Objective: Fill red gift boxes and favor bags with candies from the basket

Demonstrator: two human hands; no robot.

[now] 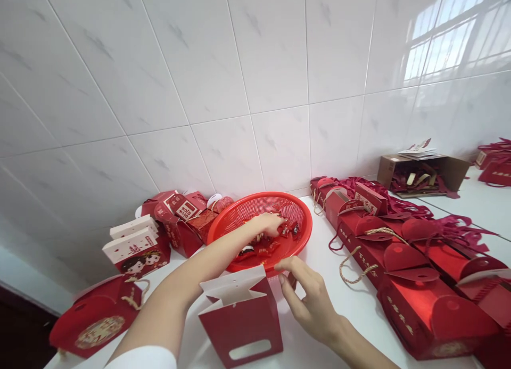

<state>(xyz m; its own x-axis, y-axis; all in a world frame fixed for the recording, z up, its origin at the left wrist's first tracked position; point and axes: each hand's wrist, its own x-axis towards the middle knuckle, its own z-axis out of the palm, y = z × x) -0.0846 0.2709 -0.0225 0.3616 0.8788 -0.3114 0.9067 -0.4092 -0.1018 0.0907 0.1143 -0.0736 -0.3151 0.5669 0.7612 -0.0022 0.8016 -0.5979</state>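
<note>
My left hand (271, 224) reaches into a red plastic mesh basket (223, 214). Its fingers are bent down together among small wrapped candies (265, 247), and what they grip cannot be made out. My right hand (309, 294) hovers by the basket's front rim, thumb and index finger apart, holding nothing that I can see. Between my forearms stands a red paper gift box (243, 326), its white-lined top open and a clear oval window low on its front. The right hand is just beside this box.
Closed red gift boxes with cord handles (435, 305) stand in rows on the right. More red boxes (183, 225), white-topped boxes (138, 246) and a rounded box (98, 321) are on the left. A cardboard carton (385, 174) holds ribbons. A tiled wall (275, 140) rises behind.
</note>
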